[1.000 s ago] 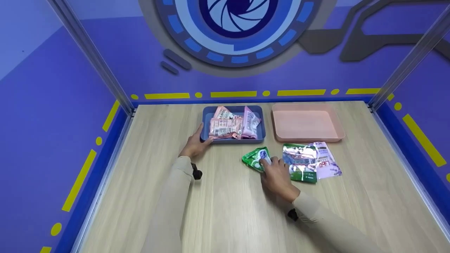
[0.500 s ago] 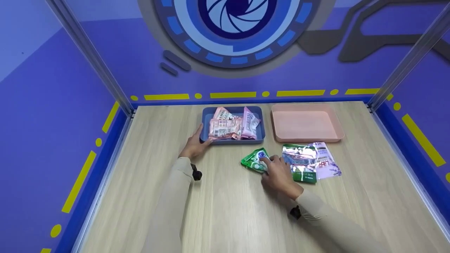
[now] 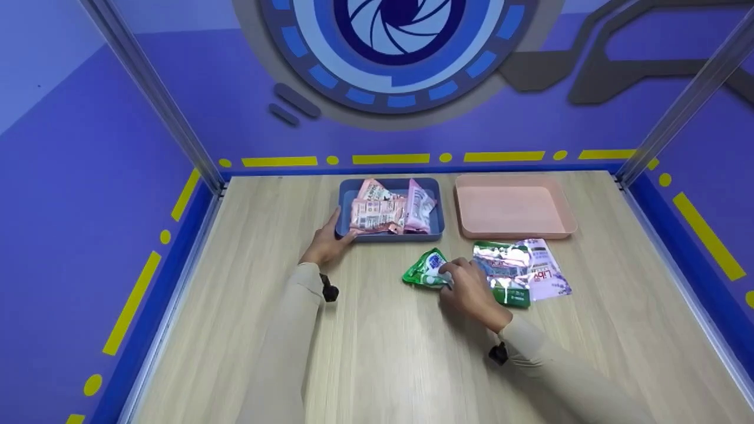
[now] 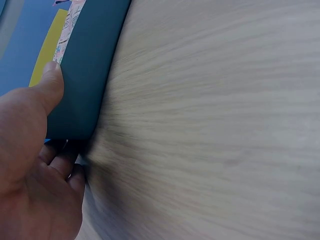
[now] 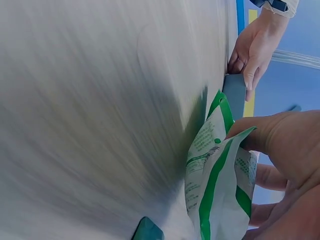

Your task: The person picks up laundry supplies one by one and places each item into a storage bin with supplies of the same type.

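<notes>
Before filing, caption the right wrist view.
Right fingers hold a green-and-white plastic pouch; beyond, the left hand grips a blue rectangular tray.

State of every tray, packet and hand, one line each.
Left hand, gripping blue tray
Right hand, holding green-white packet
Blue tray, loaded
Pinkish packets, inside blue tray
Pink tray, empty
Green-white packet, creased, held
Green packet, flat, overlapping purple packet
Purple packet, partly covered

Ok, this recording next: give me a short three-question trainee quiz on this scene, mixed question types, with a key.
1. What is in the right hand's grip?
2. True or false: the left hand is touching the blue tray.
3. Fill in: in the head view, the pink tray sits to the ____ of the blue tray.

Key: 1. a green-and-white packet; 2. true; 3. right.
</notes>
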`<state>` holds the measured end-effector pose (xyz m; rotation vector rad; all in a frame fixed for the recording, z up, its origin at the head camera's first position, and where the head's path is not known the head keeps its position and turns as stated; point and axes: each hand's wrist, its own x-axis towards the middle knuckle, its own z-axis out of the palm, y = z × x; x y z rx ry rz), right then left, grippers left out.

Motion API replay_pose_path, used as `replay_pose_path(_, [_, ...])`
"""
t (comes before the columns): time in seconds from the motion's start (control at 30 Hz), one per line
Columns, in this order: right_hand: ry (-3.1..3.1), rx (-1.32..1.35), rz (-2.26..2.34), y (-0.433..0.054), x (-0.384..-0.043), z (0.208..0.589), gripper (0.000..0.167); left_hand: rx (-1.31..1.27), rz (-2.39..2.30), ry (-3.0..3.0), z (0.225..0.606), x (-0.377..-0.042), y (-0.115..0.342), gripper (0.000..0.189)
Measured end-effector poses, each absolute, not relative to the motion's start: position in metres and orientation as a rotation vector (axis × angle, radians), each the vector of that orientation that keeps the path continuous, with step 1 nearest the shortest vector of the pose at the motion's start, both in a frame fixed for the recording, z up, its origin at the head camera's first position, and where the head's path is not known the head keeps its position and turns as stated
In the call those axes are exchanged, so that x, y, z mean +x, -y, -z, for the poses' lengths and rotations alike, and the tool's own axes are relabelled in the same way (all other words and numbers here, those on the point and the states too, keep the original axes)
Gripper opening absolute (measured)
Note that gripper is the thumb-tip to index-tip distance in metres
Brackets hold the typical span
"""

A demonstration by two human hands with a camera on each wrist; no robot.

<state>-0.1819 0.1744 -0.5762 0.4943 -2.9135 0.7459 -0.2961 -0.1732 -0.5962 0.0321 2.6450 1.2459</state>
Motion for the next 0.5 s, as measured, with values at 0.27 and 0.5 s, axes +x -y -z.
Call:
replay_pose_path(0.27, [2.884, 0.517, -0.789, -0.1753, -0.1845, 0.5705, 0.028, 0.001, -1.248, -2.634, 0.5969, -0.2961, 0.1733, 0.089])
replay_pose_path(0.5, [2.851, 0.541, -0.805, -0.1768, -0.1861, 0.5660, 0.022, -0.016, -1.254, -2.630, 0.5977, -0.2972, 0.1729, 0.088])
